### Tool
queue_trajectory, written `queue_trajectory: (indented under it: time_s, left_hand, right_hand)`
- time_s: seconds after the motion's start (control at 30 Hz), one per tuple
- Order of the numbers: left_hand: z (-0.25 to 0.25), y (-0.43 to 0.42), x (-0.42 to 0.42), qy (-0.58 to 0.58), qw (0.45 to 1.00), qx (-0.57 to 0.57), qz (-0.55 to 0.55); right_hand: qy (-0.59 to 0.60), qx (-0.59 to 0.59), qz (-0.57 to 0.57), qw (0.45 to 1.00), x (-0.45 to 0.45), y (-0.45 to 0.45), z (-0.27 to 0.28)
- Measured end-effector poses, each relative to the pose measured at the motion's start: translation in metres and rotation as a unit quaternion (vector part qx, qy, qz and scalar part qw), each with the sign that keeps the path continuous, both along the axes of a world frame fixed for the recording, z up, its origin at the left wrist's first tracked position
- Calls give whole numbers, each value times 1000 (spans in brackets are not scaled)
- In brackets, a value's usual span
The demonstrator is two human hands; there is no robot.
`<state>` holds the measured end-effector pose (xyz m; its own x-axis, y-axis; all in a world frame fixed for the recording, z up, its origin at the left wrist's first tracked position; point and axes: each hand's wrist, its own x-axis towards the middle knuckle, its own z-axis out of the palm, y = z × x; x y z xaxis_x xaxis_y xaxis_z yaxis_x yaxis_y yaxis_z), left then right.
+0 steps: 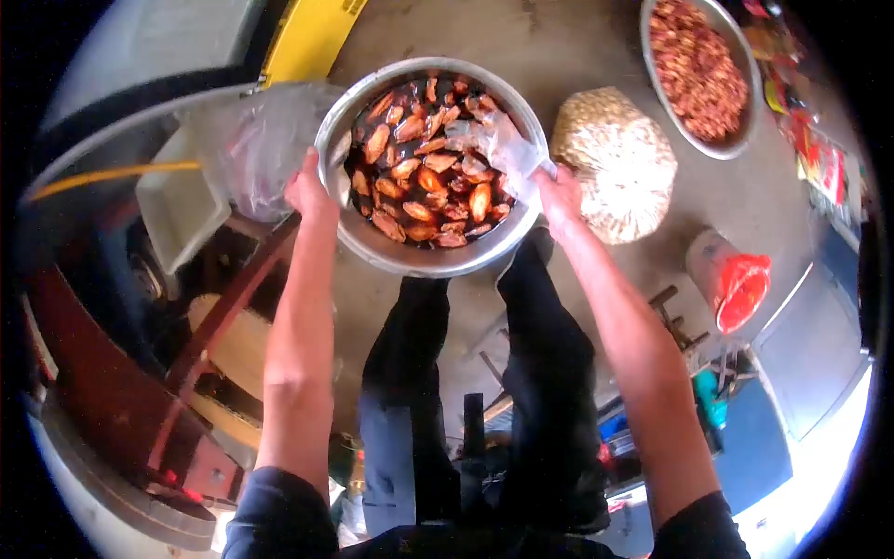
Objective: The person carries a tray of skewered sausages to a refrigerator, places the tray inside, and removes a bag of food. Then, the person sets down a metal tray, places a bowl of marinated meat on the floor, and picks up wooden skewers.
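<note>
1. The metal basin [447, 266] is in front of the person, between the 2 hands and beyond the dark trousers [554, 373]; whether it touches the floor [419, 28], I cannot tell.
2. Many brown pieces [376, 144] lie in dark liquid [358, 154] inside it.
3. The left hand [310, 189] has its fingers clamped on the basin's left rim, just beside a clear plastic bag [265, 149].
4. The right hand [559, 197] has its fingers clamped on the right rim, where crumpled clear film [510, 154] hangs inward over some pieces.
5. Near the right hand sits a bag of pale pieces [610, 168].
6. Farther off, at upper right, is a 2nd metal basin [742, 140], filled with reddish pieces [698, 74].
7. A bucket [711, 256] with red plastic [743, 287] at its mouth lies well apart, to the right.
8. At left, a white tray [182, 200] stands tilted.
</note>
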<state>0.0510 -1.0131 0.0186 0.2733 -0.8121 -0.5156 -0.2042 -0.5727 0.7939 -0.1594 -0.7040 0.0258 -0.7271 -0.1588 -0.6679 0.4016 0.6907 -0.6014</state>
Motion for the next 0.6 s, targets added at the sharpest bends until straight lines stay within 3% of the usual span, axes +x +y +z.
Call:
queue_trajectory:
  time_s: [0.1, 0.17, 0.23, 0.3, 0.33, 0.4, 0.43, 0.57, 0.6]
  left_hand:
    - [65, 30, -41, -23, 998, 19, -58]
    - [112, 53, -71, -74, 992, 21, -97]
    - [134, 64, -83, 22, 992, 28, -121]
    - [155, 81, -97, 34, 984, 31, -172]
    - [172, 99, -106, -20, 985, 6, -172]
    - [207, 139, -119, 27, 975, 21, -221]
    - [222, 138, -132, 56, 966, 56, -245]
    - [235, 149, -150, 79, 913, 52, -398]
    - [273, 192, -160, 46, 920, 16, -389]
  right_hand:
    - [-5, 6, -78, 997, 10, 60, -1]
    - [-27, -58, -163, 985, 16, 84, 47]
    - [-5, -75, -214, 974, 34, 102, 70]
    - [-34, 16, -190, 981, 40, 125, 109]
    - [-32, -21, -235, 971, 50, 146, 127]
    - [-8, -18, -279, 960, 75, 195, 135]
    - [10, 0, -300, 954, 75, 189, 168]
    - [-19, -14, -403, 915, 119, 214, 221]
    - [-37, -47, -461, 886, 128, 241, 250]
